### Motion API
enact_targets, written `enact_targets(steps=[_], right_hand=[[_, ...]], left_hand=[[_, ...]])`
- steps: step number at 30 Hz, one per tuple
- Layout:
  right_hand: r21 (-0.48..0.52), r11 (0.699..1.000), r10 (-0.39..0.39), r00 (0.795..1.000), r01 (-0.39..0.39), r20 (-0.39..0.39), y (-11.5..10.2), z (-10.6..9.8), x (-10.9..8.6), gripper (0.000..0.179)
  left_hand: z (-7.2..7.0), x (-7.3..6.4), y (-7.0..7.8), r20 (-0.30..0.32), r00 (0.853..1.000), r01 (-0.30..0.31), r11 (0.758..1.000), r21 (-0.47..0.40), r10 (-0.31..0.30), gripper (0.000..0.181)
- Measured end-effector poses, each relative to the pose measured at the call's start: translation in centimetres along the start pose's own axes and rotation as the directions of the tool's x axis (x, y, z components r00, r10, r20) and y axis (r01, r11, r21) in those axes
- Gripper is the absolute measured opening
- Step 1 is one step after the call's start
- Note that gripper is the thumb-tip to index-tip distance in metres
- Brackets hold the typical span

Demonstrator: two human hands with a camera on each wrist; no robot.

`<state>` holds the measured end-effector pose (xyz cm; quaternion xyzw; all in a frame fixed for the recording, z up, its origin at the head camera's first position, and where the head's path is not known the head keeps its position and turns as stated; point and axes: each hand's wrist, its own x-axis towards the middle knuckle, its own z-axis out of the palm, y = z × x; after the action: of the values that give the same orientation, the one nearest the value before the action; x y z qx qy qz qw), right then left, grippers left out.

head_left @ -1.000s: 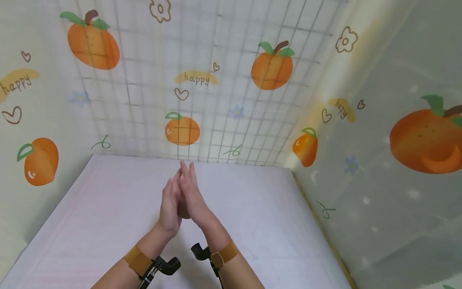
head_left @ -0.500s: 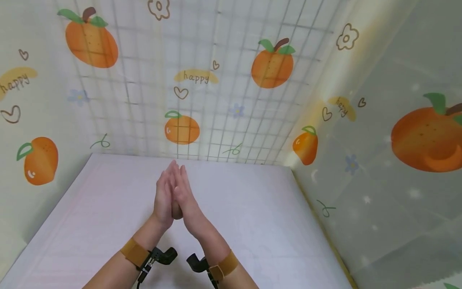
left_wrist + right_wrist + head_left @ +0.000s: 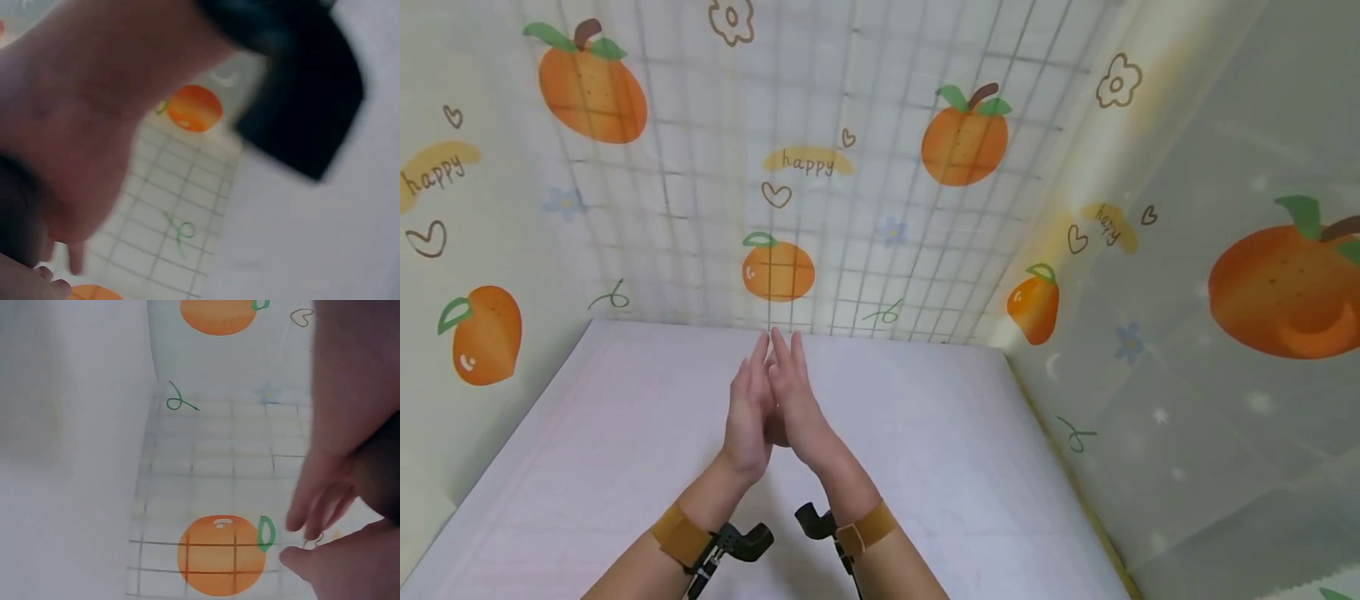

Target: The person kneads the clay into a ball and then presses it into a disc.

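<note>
A dark brown rounded lump sits between the two palms above the white tabletop; its kind is not clear. My left hand presses it from the left, with fingers extended up and away. From the right, my right hand lies against it, its fingers also straight. The fingertips of both hands come close together. In the left wrist view the lump looks nearly black and blurred beside the right hand. At the right wrist view's right edge, the lump shows between the hands. Most of it is hidden by the palms.
A white-covered table spreads under the hands. Behind it stands a wire grid covered by a fruit-print sheet, with more sheeting on both sides. Each wrist wears a tan strap with a small black camera.
The joined hands have shifted left, then back right. The palms have slid a little against each other, with the lump staying between them.
</note>
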<state>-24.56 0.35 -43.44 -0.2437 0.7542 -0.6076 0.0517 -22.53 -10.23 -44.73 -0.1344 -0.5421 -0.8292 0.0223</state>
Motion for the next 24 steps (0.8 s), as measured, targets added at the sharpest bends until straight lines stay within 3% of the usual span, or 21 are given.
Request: enact_targets(steps=[3, 6, 12, 17, 21, 24], right_hand=[[0.032, 0.999, 0.003, 0.999, -0.004, 0.043, 0.2, 0.6, -0.4, 0.074], [-0.028, 0.999, -0.035, 0.996, 0.037, 0.077, -0.4, 1.1, -0.8, 0.075], [-0.14, 0.988, -0.053, 0.997, 0.062, 0.064, -1.7, 0.7, -0.4, 0.069], [-0.101, 0.995, -0.015, 1.0, 0.017, 0.015, -1.1, 0.0, 0.6, 0.064], [-0.074, 0.997, 0.004, 1.0, -0.004, 0.0, -0.3, 0.1, 0.5, 0.074], [-0.09, 0.996, -0.016, 1.0, 0.017, 0.01, -0.2, 0.4, 0.2, 0.079]], left_hand=[[-0.8, 0.4, 0.6, -0.027, 1.0, -0.01, 1.0, -0.025, 0.009, 0.072], [-1.4, 0.5, 0.5, -0.047, 0.999, 0.013, 0.999, -0.048, -0.015, 0.074], [-0.9, -0.2, -1.0, -0.042, 0.996, 0.075, 0.997, -0.033, -0.077, 0.081], [-0.1, -0.3, -0.8, -0.026, 0.999, 0.036, 0.997, -0.066, -0.038, 0.074], [-0.2, -0.1, 0.1, 0.006, 1.0, 0.01, 0.993, -0.114, -0.01, 0.071], [-0.3, 0.1, 0.5, -0.008, 1.0, -0.001, 0.992, -0.123, 0.0, 0.072]])
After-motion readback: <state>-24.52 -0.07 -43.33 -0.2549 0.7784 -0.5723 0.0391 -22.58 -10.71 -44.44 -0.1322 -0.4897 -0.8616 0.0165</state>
